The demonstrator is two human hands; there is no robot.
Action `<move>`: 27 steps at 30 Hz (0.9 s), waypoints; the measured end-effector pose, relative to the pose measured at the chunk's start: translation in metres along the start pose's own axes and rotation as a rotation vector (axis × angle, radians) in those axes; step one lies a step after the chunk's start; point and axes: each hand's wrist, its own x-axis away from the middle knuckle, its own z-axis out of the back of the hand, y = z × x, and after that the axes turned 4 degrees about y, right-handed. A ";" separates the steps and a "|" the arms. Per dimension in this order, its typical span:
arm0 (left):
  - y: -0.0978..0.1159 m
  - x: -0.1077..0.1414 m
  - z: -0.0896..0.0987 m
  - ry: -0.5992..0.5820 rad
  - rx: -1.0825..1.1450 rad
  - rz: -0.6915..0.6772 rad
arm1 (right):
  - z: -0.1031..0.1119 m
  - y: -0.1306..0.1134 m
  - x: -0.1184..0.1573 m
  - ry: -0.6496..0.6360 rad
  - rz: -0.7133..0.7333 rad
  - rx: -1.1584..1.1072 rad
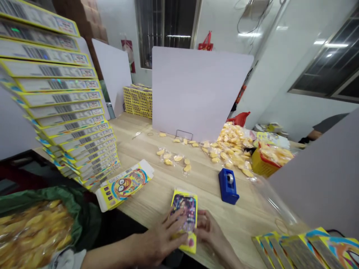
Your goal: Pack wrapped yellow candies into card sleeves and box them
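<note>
A yellow printed box (191, 213) with a colourful picture on its front lies near the table's front edge. My left hand (164, 237) is laid over its left side, with fingers and thumb across the front. At the right edge, my right hand (213, 235) has curled fingers pressed against the box. Part of the front is hidden under my left hand. To the left lies a flattened yellow carton (126, 185) with a cartoon face. A blue tape dispenser (228, 186) stands beyond my right hand.
A tall stack of yellow boxes (75, 112) rises at left, above a green bag (81, 216) of wrapped yellow pieces. More wrapped pieces (231, 145) lie heaped by a yellow basket (260, 164). Boxes (303, 248) lie at front right. A white divider (196, 93) stands behind.
</note>
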 end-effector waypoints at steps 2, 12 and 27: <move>-0.005 0.016 -0.016 -0.097 0.012 0.060 | 0.003 0.015 -0.002 -0.049 0.004 0.188; -0.060 -0.036 -0.010 0.238 0.260 0.482 | 0.028 -0.071 -0.144 0.413 0.397 0.729; -0.249 -0.157 -0.012 -0.017 -0.157 0.839 | 0.040 -0.066 -0.251 0.654 0.311 0.678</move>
